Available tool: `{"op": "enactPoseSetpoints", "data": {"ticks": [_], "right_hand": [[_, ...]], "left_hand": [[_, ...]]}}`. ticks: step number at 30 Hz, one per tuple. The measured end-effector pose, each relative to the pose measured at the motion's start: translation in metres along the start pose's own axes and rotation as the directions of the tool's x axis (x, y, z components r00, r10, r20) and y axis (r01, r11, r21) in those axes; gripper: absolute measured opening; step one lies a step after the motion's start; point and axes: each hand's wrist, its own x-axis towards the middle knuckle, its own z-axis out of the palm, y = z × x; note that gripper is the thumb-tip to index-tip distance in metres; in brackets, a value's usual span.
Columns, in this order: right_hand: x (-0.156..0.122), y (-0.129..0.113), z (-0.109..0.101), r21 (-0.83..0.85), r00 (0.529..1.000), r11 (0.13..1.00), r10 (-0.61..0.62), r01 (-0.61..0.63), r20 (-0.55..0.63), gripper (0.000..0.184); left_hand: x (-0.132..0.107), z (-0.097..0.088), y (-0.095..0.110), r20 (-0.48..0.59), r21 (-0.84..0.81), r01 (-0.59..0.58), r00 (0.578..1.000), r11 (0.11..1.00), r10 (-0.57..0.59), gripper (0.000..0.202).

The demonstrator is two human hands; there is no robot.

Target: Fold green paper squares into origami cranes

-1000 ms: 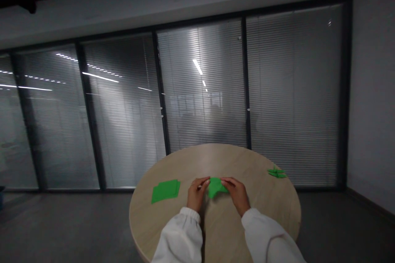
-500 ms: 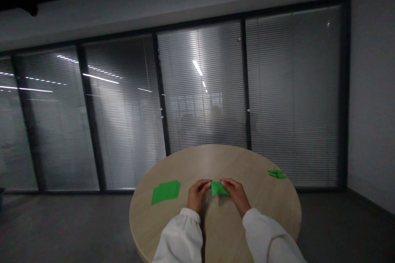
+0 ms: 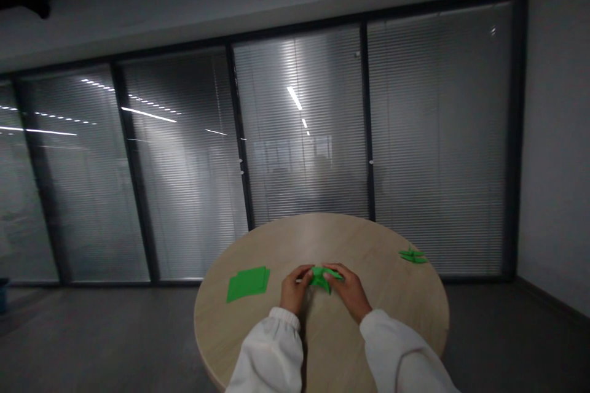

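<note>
A small piece of green paper (image 3: 320, 279) is held between my two hands above the middle of the round table. It looks creased and partly folded, with a pointed corner hanging toward me. My left hand (image 3: 295, 288) pinches its left side between thumb and fingers. On the other side my right hand (image 3: 348, 288) grips the right part, its thumb pressing on the front. The fingers cover part of the paper, so its full shape is hidden.
Green paper sheets (image 3: 247, 284) lie overlapping on the left of the wooden table (image 3: 378, 331). Near its right edge rest folded green paper pieces (image 3: 412, 255). Behind stands a glass partition with blinds (image 3: 304, 184). A blue bin (image 3: 3, 295) shows at the far left.
The paper between my hands has gone from a flat, roughly rectangular shape to a bunched one with a point hanging down. Both hands stay in nearly the same place.
</note>
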Motion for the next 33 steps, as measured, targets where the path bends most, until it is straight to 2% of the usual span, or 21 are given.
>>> {"op": "enactPoseSetpoints", "data": {"ticks": [6,13,18,22,26,29,33], "right_hand": [[0.002,0.006,0.001,0.028,0.998,0.997,0.066,-0.066,0.007,0.029],[0.001,0.009,0.001,0.001,0.996,0.996,0.089,-0.089,-0.004,0.034],[0.000,0.009,0.002,-0.009,0.994,0.994,0.109,-0.109,0.021,0.033],[-0.001,0.007,0.002,0.003,0.992,0.993,0.117,-0.117,0.041,0.031],[0.000,-0.001,0.001,0.113,0.981,0.977,0.167,-0.178,0.104,0.030],[0.000,-0.009,-0.001,0.279,0.948,0.913,0.247,-0.297,0.201,0.035],[-0.001,-0.011,-0.002,0.510,0.861,0.694,0.418,-0.508,0.290,0.043]], "left_hand": [[-0.001,0.001,0.003,-0.015,0.017,0.024,1.000,1.000,-0.023,0.032],[-0.002,0.003,0.002,0.011,0.025,0.061,0.998,0.998,-0.061,0.031],[-0.001,0.004,0.001,0.081,-0.085,0.050,0.996,0.995,-0.043,0.034],[0.000,0.005,-0.002,0.098,-0.102,0.099,0.991,0.990,-0.089,0.030],[0.001,0.007,-0.007,0.099,-0.153,0.162,0.984,0.975,-0.147,0.030],[0.001,0.007,-0.007,0.089,-0.176,0.189,0.980,0.966,-0.175,0.031],[0.000,0.007,-0.004,0.102,-0.150,0.172,0.982,0.974,-0.158,0.033]]}}
